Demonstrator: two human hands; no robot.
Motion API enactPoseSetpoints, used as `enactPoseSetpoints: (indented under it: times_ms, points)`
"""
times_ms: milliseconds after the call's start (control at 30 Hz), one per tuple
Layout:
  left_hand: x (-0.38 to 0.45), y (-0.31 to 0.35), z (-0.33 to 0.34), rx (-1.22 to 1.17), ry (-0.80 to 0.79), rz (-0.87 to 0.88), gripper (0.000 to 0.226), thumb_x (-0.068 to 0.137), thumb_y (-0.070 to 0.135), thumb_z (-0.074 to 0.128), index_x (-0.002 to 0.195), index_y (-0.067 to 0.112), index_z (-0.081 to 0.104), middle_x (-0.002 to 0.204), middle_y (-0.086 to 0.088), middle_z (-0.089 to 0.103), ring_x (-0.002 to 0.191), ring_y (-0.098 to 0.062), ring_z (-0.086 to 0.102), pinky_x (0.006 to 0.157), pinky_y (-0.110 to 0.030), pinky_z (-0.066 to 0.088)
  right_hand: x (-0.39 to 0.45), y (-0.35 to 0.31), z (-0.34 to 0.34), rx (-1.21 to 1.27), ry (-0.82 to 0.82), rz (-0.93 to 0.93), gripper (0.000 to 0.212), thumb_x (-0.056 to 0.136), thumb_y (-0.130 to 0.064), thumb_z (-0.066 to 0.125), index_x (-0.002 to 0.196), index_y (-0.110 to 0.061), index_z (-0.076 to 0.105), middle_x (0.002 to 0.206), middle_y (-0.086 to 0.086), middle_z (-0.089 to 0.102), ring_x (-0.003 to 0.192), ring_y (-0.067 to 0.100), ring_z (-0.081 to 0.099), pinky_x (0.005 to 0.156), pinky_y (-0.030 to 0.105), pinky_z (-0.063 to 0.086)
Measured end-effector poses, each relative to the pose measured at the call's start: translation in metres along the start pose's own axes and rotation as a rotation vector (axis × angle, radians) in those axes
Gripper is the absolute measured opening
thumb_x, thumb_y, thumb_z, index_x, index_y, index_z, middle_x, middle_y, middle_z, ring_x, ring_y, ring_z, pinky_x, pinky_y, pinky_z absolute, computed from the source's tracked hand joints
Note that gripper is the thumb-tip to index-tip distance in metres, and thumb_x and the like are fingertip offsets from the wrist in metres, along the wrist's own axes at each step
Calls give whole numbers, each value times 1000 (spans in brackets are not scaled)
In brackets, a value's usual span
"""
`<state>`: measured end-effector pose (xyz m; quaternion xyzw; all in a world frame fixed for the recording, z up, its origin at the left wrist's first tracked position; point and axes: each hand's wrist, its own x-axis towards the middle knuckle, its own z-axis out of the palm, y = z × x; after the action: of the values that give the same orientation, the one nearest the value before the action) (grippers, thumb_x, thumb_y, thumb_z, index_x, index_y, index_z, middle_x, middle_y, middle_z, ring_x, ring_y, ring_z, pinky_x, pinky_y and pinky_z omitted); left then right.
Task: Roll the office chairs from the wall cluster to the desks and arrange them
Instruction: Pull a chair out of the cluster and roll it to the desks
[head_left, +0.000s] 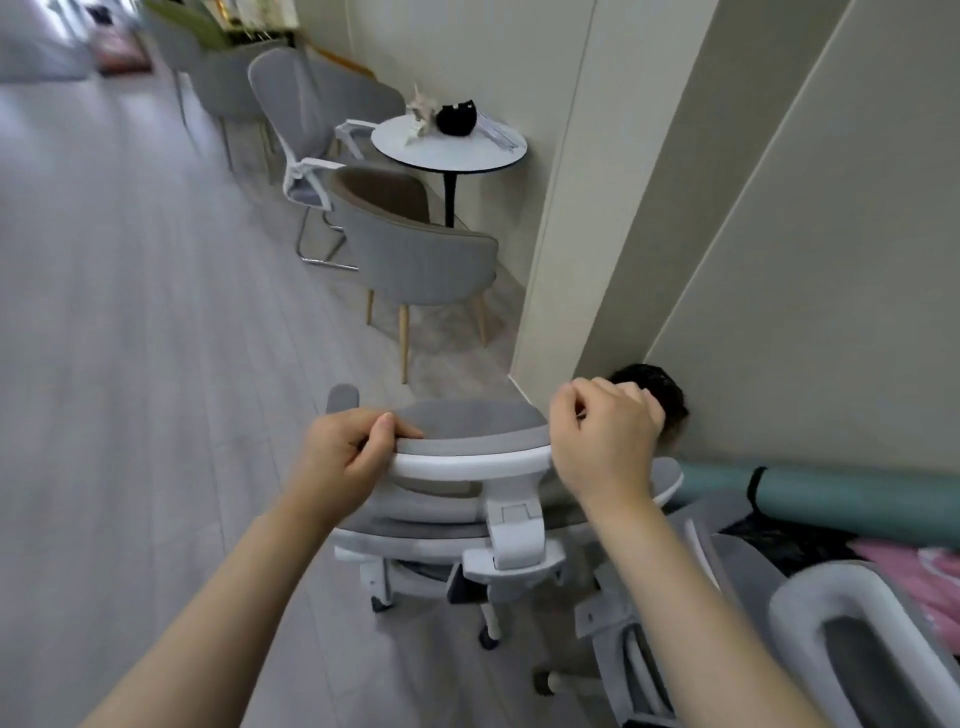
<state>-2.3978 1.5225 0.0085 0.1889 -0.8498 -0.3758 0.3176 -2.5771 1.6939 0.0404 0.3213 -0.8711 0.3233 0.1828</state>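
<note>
The office chair (467, 499) with the grey seat and white frame stands on the grey wood floor (130, 364), right in front of me and close to the corner of the cream wall (597, 208). I see it from behind and above. Its wheels sit on the floor under it.

My left hand (348, 452) holds the left end of the chair's top edge. The fingers are curled over the grey pad and the thumb lies on top. My right hand (605, 436) is at the right end of the same top edge. Its fingers are curled in tight, and it looks like it grips the edge too, but the hand hides the part it touches. The two hands are apart, one at each end.

A second office chair (727, 613) is low on the right, just beside the first one, and it is blurry. Behind it, by the wall, lies a rolled green mat (831, 499) with something pink (914, 566) next to it. A dark fuzzy thing (662, 387) sits by the wall behind my right hand; I cannot tell what it is.

Farther along the wall is a small round desk (452, 150) on one black leg. A black thing (456, 118) and a pale thing (418, 111) sit on it. A grey armchair (415, 249) with wood legs stands near the desk's front edge, and a mesh chair (296, 130) stands by its left edge.
</note>
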Motion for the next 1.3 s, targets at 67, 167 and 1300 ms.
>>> enactPoseSetpoints:
  times_ms: [67, 167, 1300]
  points:
    - [-13, -7, -23, 25, 16, -33, 42, 93, 34, 35, 81, 32, 75, 72, 11, 71, 66, -9, 64, 60, -29, 48, -8, -22, 8, 20, -10, -30, 33, 85, -28, 35, 53, -24, 27, 52, -9, 28, 63, 21, 32, 96, 50, 39]
    - [-37, -17, -59, 74, 27, -82, 43, 93, 35, 33, 83, 32, 75, 73, 10, 70, 68, -11, 64, 63, -36, 49, -19, -53, 24, 61, -9, -114, 32, 83, -24, 35, 52, -19, 35, 51, -7, 36, 58, 20, 34, 97, 40, 35]
    - [-429, -190, -581, 759, 957, -527, 40, 101, 28, 29, 96, 17, 67, 91, 5, 58, 92, -14, 53, 94, -39, 40, -315, -708, 262, 948, -303, -1069, 31, 89, -32, 46, 67, -21, 65, 65, -7, 57, 64, 21, 50, 73, 33, 29]
